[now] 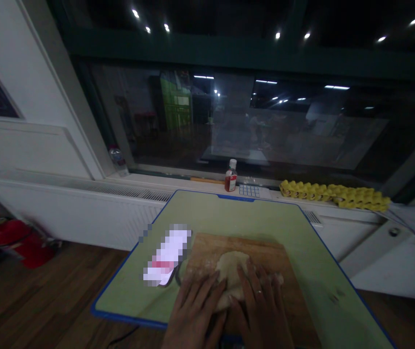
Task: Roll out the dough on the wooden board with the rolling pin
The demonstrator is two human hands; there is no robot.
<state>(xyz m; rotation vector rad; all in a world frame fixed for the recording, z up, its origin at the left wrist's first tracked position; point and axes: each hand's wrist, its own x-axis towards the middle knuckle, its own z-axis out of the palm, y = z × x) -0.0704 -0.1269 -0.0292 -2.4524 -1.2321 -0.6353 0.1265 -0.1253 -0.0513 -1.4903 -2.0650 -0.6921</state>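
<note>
A flattened piece of pale dough lies on a floury wooden board. My left hand rests on the dough's near left side, with its fingers stretched out and a little apart. On the near right side, my right hand lies with fingers extended, a ring on one of them. Both hands press flat from above and grip nothing I can see. A small pale lump shows just past the right fingers; I cannot tell if it belongs to the dough. My hands cover the dough's near part.
Under the board is a light green table with a blue edge. A lit phone, blurred out, sits left of the board. On the windowsill stand a small bottle and yellow egg trays. A red fire extinguisher is at left.
</note>
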